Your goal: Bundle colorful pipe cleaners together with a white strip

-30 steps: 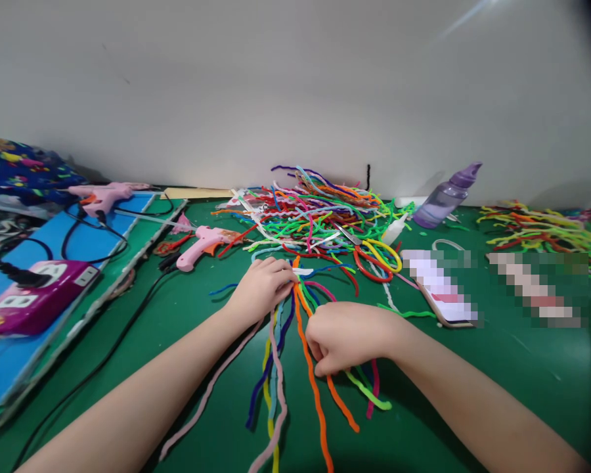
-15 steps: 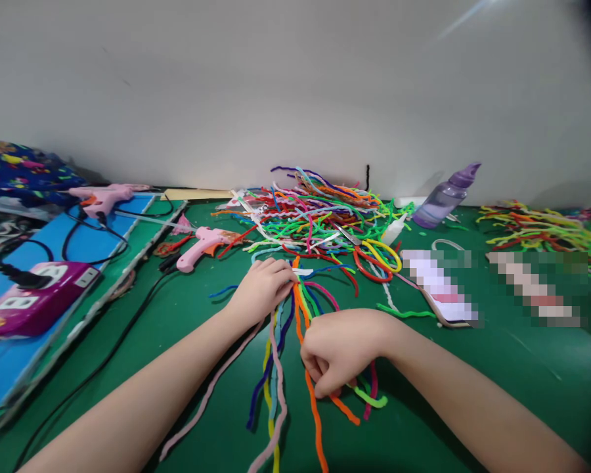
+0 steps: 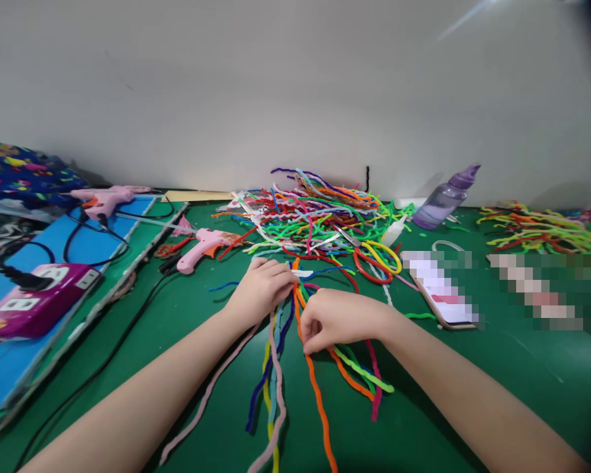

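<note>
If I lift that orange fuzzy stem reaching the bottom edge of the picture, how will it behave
The orange stem is probably very light, being so thin. It likely bends easily yet keeps its shape, judging by its gentle waves. Its fuzzy-looking surface suggests little slipping.

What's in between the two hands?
In the head view, fuzzy strands, orange ones among them, lie between the left hand and the right hand.

1. Remotely, I read the fuzzy stems [image 3: 319,397] as orange, pale pink, yellow, light blue, dark blue, lime, magenta.
2. I log the scissor handles [image 3: 365,244]: yellow, red.
3. I log the table [image 3: 404,414]: green.
4. I log the cloth [image 3: 22,167]: dark blue, multicoloured print.
</note>
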`<state>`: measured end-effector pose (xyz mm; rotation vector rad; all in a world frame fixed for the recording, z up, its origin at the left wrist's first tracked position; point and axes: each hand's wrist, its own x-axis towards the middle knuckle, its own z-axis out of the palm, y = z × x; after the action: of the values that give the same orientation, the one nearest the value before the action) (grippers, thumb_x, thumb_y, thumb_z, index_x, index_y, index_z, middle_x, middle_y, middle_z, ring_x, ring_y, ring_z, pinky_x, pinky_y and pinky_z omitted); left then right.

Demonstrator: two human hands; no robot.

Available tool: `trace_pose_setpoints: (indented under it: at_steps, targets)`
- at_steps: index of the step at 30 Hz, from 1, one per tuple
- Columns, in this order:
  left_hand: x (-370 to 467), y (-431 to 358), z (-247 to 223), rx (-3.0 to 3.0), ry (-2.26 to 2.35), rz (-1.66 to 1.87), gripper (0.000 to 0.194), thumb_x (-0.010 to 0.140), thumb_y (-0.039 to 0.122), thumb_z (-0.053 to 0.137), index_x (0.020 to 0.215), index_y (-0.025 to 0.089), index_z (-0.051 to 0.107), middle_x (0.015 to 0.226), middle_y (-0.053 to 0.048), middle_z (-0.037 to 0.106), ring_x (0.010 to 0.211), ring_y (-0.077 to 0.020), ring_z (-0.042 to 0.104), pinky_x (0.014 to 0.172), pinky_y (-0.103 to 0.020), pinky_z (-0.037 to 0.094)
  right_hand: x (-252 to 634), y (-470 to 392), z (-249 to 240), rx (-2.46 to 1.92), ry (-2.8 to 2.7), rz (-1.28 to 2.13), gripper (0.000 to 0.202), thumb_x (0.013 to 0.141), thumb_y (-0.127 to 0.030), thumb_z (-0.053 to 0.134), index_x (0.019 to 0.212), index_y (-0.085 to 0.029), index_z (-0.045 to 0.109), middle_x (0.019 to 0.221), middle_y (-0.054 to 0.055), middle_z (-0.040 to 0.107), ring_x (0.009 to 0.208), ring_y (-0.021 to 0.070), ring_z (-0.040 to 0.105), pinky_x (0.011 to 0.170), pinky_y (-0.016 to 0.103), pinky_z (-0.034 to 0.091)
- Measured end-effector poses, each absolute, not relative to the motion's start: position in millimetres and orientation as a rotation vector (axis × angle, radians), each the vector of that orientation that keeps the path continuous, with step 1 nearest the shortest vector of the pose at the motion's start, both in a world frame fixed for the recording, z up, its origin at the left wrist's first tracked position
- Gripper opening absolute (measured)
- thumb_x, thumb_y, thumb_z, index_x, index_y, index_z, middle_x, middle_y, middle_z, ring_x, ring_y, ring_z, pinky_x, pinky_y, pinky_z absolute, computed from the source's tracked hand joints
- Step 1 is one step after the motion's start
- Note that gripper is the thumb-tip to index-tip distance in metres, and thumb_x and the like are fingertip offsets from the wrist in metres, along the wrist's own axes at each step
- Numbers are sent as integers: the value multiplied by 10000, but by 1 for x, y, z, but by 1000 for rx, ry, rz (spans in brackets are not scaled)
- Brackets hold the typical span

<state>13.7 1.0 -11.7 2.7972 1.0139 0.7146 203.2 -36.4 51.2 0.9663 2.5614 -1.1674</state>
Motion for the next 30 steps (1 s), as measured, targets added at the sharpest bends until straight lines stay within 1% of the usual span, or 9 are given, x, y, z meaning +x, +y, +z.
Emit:
trace_pose_setpoints:
  at_steps: [6, 16, 22, 25, 30]
  targets:
    - [14, 3, -15, 2782, 989, 707, 206, 913, 250, 437, 944, 242, 640, 985, -14, 644, 910, -154, 533, 825, -326, 308, 201, -36, 42, 923, 2588, -1151, 137, 696, -261, 589, 712, -149, 667, 663, -9, 673, 580, 86, 581, 549, 171, 391]
    - [15, 3, -14, 2730, 1004, 682, 199, 912, 233, 434, 929, 236, 632, 990, -7, 647, 914, -158, 528, 809, -323, 314, 199, -36, 40, 911, 2590, -1146, 120, 685, -266, 588, 700, -156, 633, 635, -23, 641, 564, 80, 554, 525, 172, 375]
    - [16, 3, -16, 2667, 1031, 724, 182, 905, 242, 448, 988, 230, 609, 1005, -19, 645, 927, -164, 539, 824, -328, 331, 199, -36, 41, 914, 2582, -1129, 109, 673, -264, 592, 695, -160, 617, 643, -26, 640, 568, 84, 554, 516, 171, 376]
    - [16, 4, -17, 2664, 1017, 715, 177, 902, 234, 452, 967, 232, 616, 1003, -15, 644, 929, -163, 539, 827, -330, 335, 199, -35, 40, 904, 2587, -1126, 105, 670, -256, 597, 710, -161, 618, 638, -31, 639, 567, 83, 559, 531, 173, 384]
    - [16, 5, -17, 2663, 991, 716, 183, 899, 216, 444, 942, 222, 621, 993, -26, 640, 916, -166, 537, 799, -325, 351, 199, -32, 35, 930, 2491, -1225, 139, 682, -280, 607, 743, -155, 621, 635, -23, 651, 567, 88, 582, 541, 175, 403]
